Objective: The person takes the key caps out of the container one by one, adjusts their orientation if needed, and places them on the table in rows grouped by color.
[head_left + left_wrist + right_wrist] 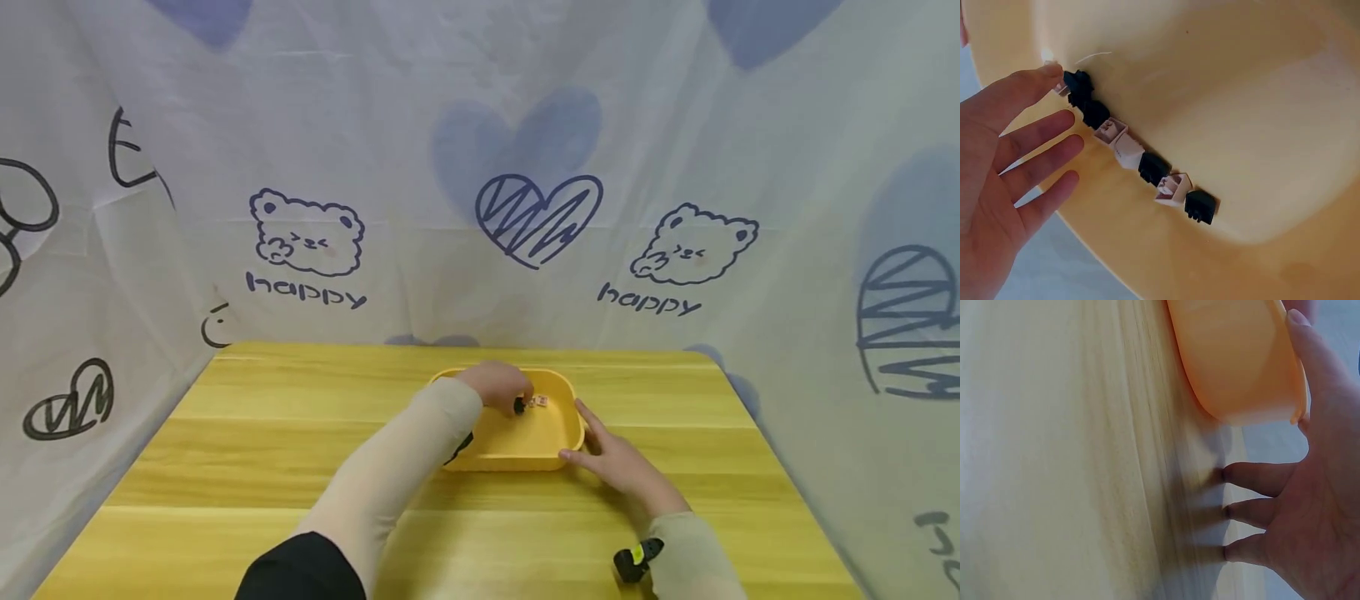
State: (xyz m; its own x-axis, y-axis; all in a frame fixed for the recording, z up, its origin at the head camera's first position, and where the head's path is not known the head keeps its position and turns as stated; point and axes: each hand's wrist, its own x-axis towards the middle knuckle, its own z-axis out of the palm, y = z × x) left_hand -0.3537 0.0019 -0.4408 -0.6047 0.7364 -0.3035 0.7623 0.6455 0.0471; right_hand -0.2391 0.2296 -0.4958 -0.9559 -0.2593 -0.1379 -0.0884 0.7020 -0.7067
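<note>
Inside a yellow plastic tray [517,463] lies a diagonal row of black and pale pink keycaps [1129,152], several of them tipped on their sides. My left hand [1004,162] reaches into the tray at one end of that row. Its thumb tip pinches a pale keycap [1060,89] beside a black keycap [1077,82]; the index finger is hidden behind the thumb. The other fingers stay spread and off the keycaps. At the tray's near right corner, my right hand [618,461] touches the outer wall and rim with its thumb and fingers extended.
The tray stands on a yellow wood-grain table [300,467], towards its far edge. A pale printed cloth [420,250] hangs behind and along both sides. A black wrist device [637,560] sits at my right sleeve.
</note>
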